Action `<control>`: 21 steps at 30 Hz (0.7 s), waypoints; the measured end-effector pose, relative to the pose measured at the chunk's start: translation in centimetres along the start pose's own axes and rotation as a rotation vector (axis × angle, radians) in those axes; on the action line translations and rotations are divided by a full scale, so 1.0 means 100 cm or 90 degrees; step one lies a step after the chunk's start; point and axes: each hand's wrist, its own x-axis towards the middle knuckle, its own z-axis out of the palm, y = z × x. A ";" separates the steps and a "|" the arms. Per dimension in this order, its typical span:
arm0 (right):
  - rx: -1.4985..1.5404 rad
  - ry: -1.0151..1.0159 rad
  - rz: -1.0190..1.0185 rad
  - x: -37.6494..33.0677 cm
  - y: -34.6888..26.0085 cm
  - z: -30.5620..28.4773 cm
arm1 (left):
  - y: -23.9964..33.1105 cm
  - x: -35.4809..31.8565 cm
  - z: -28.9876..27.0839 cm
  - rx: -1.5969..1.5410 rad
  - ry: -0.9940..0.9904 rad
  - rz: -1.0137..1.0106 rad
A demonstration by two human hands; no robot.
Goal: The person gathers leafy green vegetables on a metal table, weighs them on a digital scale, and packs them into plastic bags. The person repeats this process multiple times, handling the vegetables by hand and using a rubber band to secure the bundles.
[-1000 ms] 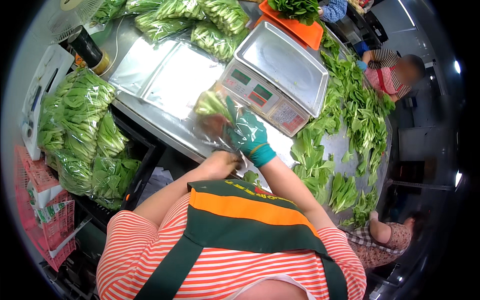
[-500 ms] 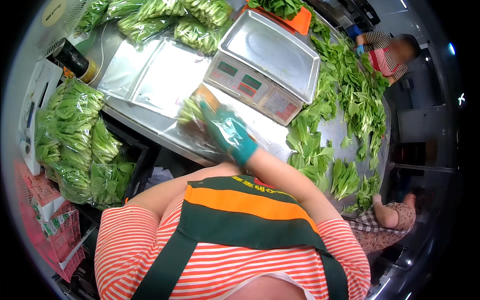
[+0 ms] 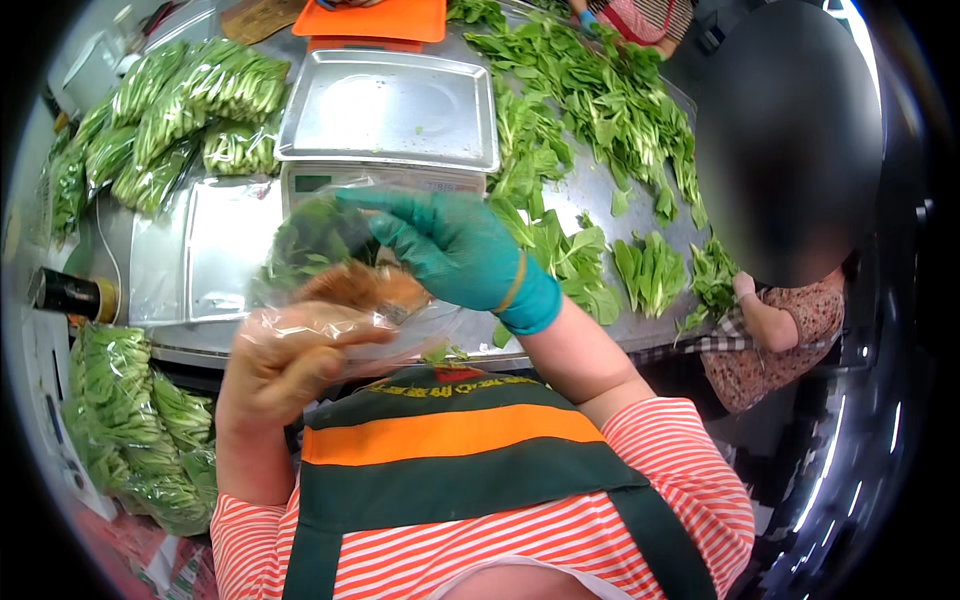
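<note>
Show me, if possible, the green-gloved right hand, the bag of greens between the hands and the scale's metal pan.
Green-gloved right hand (image 3: pixel 447 250), head view: back of the glove.
Bag of greens (image 3: pixel 315 235), head view: its leafy end.
Metal pan (image 3: pixel 388 108), head view: its flat bottom.

Left hand (image 3: pixel 285 355) popped back into view near the worktop's (image 3: pixel 190 342) front edge, bagged leafy greens (image 3: pixel 315 240) now block the scale's (image 3: pixel 390 110) front.

Metal table (image 3: pixel 590 202) | scale (image 3: pixel 388 108) | loose leafy greens (image 3: pixel 600 90) | bagged greens (image 3: pixel 205 105) | flat plastic bags (image 3: pixel 228 240)
</note>
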 end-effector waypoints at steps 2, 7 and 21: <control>0.040 0.121 -0.127 0.005 -0.009 -0.005 | -0.012 -0.005 -0.004 -0.122 0.107 -0.132; -0.008 0.068 0.036 0.003 0.015 -0.020 | -0.029 -0.007 -0.020 -0.265 0.171 -0.274; -0.054 0.387 0.065 -0.111 0.087 -0.159 | -0.049 0.024 -0.019 -0.334 0.188 -0.378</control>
